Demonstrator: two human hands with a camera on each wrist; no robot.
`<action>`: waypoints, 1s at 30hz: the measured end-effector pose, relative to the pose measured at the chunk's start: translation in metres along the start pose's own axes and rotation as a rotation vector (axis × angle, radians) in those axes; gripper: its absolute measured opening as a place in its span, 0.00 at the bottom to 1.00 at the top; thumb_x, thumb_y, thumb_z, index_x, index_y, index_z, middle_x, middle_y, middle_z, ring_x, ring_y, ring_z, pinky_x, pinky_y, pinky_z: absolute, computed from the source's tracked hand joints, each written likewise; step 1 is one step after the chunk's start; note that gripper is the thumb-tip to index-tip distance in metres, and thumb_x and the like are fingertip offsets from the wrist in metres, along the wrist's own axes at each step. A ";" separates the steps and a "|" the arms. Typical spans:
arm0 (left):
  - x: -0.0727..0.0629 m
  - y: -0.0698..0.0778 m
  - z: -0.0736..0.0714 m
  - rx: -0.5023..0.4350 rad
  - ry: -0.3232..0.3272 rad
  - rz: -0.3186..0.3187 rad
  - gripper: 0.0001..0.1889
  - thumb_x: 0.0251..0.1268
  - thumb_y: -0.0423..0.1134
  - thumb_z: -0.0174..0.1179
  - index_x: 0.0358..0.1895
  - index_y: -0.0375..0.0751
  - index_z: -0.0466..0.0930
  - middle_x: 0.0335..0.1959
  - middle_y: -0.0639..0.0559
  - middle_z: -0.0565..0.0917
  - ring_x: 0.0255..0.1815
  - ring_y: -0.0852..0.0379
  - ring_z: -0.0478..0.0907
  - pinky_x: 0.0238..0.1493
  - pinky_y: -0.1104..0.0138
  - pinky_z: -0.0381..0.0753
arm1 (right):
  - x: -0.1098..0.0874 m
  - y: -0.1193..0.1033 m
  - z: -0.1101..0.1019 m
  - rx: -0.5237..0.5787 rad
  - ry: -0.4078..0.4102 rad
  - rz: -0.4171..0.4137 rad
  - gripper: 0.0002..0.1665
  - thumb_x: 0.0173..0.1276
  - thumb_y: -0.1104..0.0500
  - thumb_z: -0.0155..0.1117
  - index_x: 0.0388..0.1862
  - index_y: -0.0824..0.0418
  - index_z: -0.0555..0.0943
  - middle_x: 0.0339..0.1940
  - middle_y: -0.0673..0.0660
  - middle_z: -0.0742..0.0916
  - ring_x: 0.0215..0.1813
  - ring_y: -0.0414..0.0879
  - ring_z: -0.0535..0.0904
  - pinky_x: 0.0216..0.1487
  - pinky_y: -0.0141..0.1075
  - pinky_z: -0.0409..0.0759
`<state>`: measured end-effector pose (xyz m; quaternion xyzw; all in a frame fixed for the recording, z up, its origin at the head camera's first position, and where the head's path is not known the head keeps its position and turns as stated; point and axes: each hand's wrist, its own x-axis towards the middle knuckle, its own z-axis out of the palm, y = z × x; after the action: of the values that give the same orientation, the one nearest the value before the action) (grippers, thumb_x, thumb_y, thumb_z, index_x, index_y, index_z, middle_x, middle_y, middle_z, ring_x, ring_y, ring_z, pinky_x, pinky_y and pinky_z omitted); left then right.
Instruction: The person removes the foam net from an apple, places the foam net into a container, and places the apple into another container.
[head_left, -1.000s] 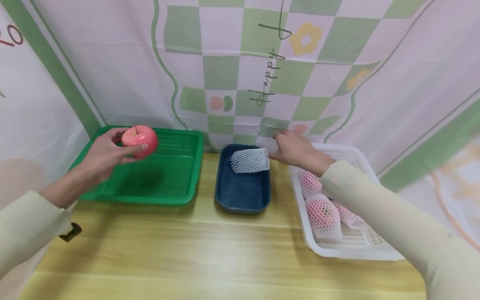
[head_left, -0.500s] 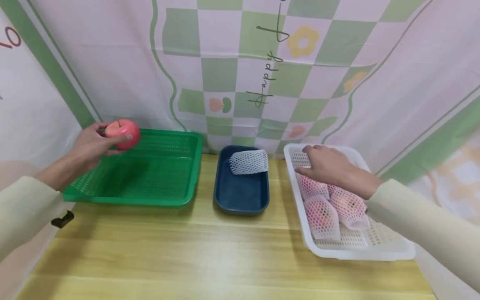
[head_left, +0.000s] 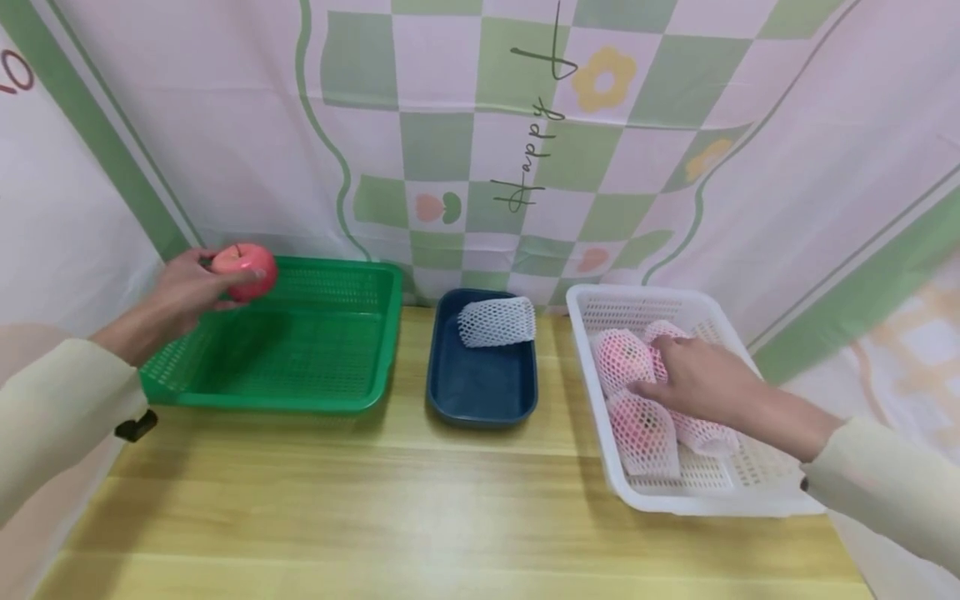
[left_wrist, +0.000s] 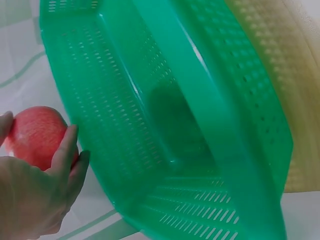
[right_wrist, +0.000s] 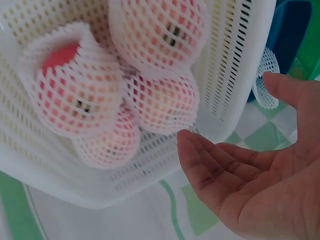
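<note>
My left hand (head_left: 183, 292) holds a red apple (head_left: 251, 271) above the left part of the green basket (head_left: 322, 354), thumb on one side and fingers on the other. The left wrist view shows that apple (left_wrist: 36, 135) bare, without a net. At the right, my right hand (head_left: 708, 379) reaches over the white basket (head_left: 637, 500), above several apples in white foam nets (head_left: 643, 429). The right wrist view has the right hand (right_wrist: 250, 185) with its fingers extended and thumb spread, fingertips beside a netted apple (right_wrist: 162, 102), nothing in the grasp.
Between the baskets stands a dark blue tray (head_left: 480, 392) with an empty white foam net (head_left: 497, 322) lying at its far end. All three containers stand on a wooden table (head_left: 450, 517). A patterned curtain (head_left: 442, 146) hangs close behind them.
My right hand has moved from beside the blue tray rightward and down over the netted apples. My left hand with the apple has shifted slightly left.
</note>
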<state>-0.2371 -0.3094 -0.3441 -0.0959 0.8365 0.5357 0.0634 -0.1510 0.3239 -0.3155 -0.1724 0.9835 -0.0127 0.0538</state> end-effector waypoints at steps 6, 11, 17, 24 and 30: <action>0.008 -0.004 0.001 0.004 -0.004 -0.035 0.53 0.77 0.44 0.64 0.82 0.22 0.33 0.82 0.23 0.49 0.67 0.41 0.72 0.54 0.68 0.88 | -0.018 0.001 0.014 0.043 -0.044 0.057 0.45 0.65 0.38 0.76 0.54 0.80 0.77 0.24 0.53 0.81 0.21 0.45 0.76 0.21 0.43 0.80; 0.014 -0.004 0.004 0.005 -0.016 -0.053 0.49 0.78 0.42 0.62 0.82 0.20 0.37 0.81 0.24 0.51 0.74 0.34 0.65 0.56 0.65 0.87 | -0.030 0.002 0.024 0.079 -0.078 0.089 0.48 0.65 0.37 0.76 0.56 0.81 0.75 0.22 0.53 0.80 0.20 0.45 0.75 0.21 0.41 0.79; 0.021 -0.008 0.005 0.026 -0.040 -0.081 0.47 0.79 0.42 0.60 0.80 0.16 0.40 0.81 0.22 0.50 0.74 0.33 0.65 0.55 0.68 0.87 | -0.038 0.004 0.034 0.121 -0.100 0.098 0.55 0.65 0.35 0.76 0.60 0.87 0.72 0.20 0.52 0.78 0.20 0.44 0.73 0.21 0.37 0.77; 0.026 -0.015 0.003 0.065 -0.039 -0.107 0.45 0.79 0.41 0.60 0.79 0.14 0.42 0.77 0.19 0.54 0.70 0.32 0.69 0.50 0.69 0.89 | -0.040 0.007 0.040 0.180 -0.133 0.122 0.59 0.63 0.35 0.77 0.59 0.91 0.70 0.23 0.56 0.80 0.22 0.45 0.74 0.24 0.37 0.78; 0.031 -0.021 0.005 0.121 -0.058 -0.126 0.45 0.77 0.44 0.61 0.76 0.11 0.47 0.76 0.19 0.56 0.70 0.32 0.67 0.60 0.55 0.87 | -0.044 0.009 0.050 0.232 -0.123 0.152 0.36 0.61 0.35 0.78 0.34 0.67 0.76 0.20 0.52 0.73 0.21 0.44 0.68 0.19 0.34 0.68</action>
<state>-0.2627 -0.3164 -0.3708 -0.1285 0.8576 0.4817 0.1267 -0.1077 0.3469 -0.3614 -0.0904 0.9805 -0.1113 0.1344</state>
